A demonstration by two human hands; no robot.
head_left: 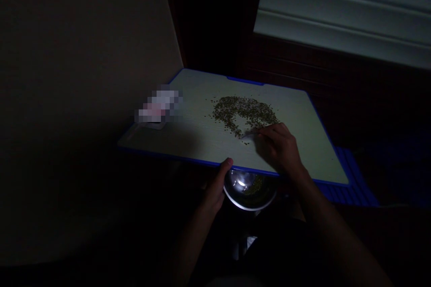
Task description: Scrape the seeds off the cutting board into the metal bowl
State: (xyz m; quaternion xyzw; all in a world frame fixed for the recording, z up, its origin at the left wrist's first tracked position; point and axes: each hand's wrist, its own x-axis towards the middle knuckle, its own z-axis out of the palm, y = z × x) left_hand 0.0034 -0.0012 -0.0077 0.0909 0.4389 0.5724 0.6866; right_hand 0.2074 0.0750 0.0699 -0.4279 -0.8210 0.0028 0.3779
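Note:
Small green grains like mung beans (259, 110) lie spread in a curved patch on a pale board (202, 136) with a blue rim. My right hand (281, 145) is closed in a pinch on a thin utensil (249, 134), whose tip touches the patch's near edge; its exact kind is too dim to tell. Below the board's near edge sits a shiny metal bowl (240, 190) with some of the same grains inside. My left hand (217, 190) is closed at the bowl's left side, its thumb up against the board's edge. Its other fingers are mostly hidden.
A blurred-out flat object (158, 107) lies at the board's left edge. A wall (101, 54) rises close on the left, and pale slats (343, 9) are at the upper right. Blue ribbed material (350, 179) shows beyond the right corner. The surroundings are very dark.

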